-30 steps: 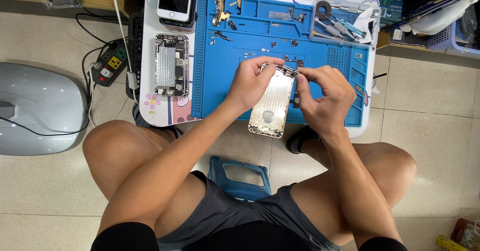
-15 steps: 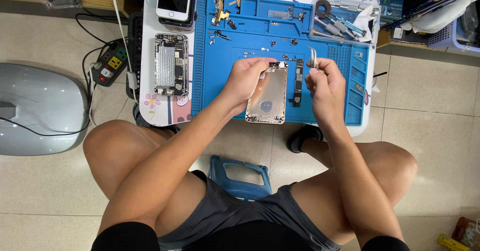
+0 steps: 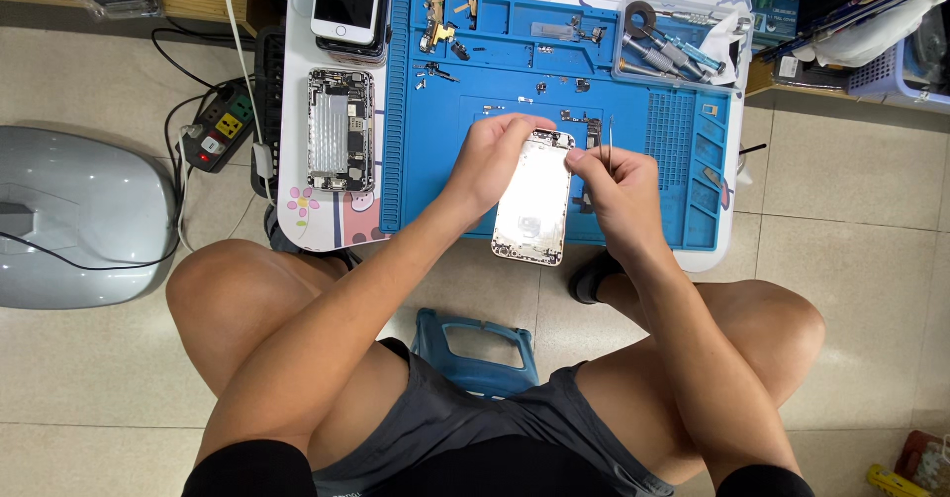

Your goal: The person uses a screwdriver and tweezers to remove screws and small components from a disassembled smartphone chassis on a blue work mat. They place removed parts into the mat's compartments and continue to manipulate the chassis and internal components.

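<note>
Left hand (image 3: pixel 492 160) grip closed on top left edge of pale phone housing (image 3: pixel 532 200), tilted over near edge of blue mat (image 3: pixel 435 160). Right hand (image 3: pixel 618 185) grip pinches thin tweezers (image 3: pixel 610 146), fingertip touching housing's top right corner. Opened phone (image 3: pixel 340 129) lies left on surface (image 3: pixel 297 210).

The left hand (image 3: pixel 492 160) grips the upper left edge of a pale phone housing (image 3: pixel 534 200) lying over the near edge of the blue mat (image 3: pixel 435 190). The right hand (image 3: pixel 618 195) pinches thin tweezers (image 3: pixel 610 146) beside the housing's top corner. An opened phone (image 3: pixel 340 129) lies left on the counter (image 3: pixel 297 210).
</note>
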